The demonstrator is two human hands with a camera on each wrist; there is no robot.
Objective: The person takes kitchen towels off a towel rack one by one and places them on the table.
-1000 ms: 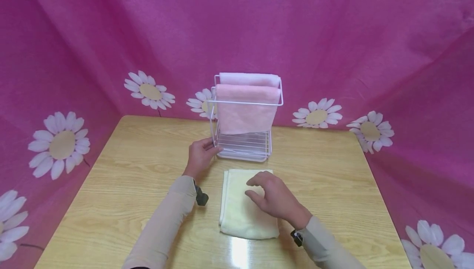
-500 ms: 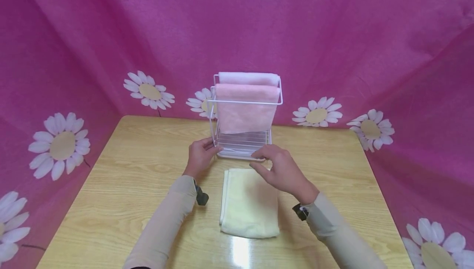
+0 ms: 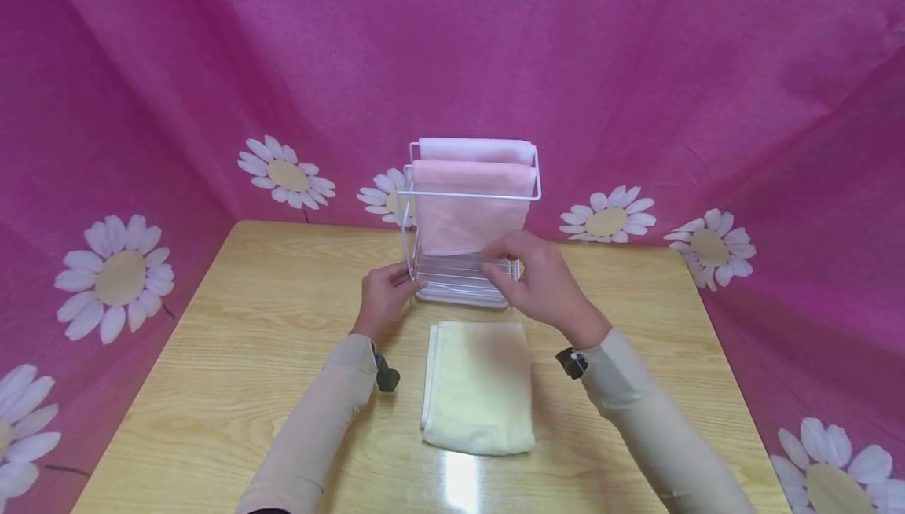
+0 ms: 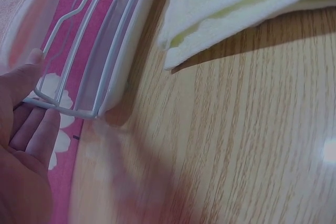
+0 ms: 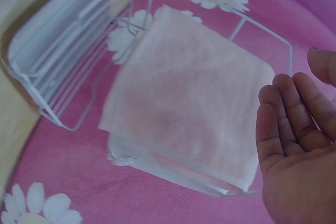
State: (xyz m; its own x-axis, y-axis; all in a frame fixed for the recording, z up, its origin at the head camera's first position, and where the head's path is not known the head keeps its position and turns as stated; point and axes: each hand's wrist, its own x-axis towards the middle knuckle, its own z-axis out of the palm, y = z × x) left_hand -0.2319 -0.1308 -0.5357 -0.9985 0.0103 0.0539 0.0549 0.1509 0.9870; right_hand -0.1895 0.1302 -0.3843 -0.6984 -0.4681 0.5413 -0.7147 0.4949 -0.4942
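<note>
A white wire rack [image 3: 461,299] stands at the far middle of the table. Over its upper bars hang a pink towel [image 3: 467,219] and, behind it, a white towel [image 3: 477,150]. My left hand [image 3: 384,298] grips the rack's lower left corner; in the left wrist view thumb and fingers close around the wire frame [image 4: 65,74]. Just in front of the pink towel's lower right corner is my right hand [image 3: 544,286], fingers gently bent and holding nothing. The right wrist view has this hand [image 5: 299,150] beside the hanging pink towel [image 5: 184,103].
A folded pale yellow towel [image 3: 481,396] lies flat on the wooden table [image 3: 283,341], in front of the rack and between my forearms. A magenta curtain [image 3: 467,50] with white daisies surrounds the table's back and sides, close behind the rack.
My right hand has moved forward from above the yellow towel, past the rack's front edge, up to the pink towel's lower corner. The left hand keeps its hold on the rack.
</note>
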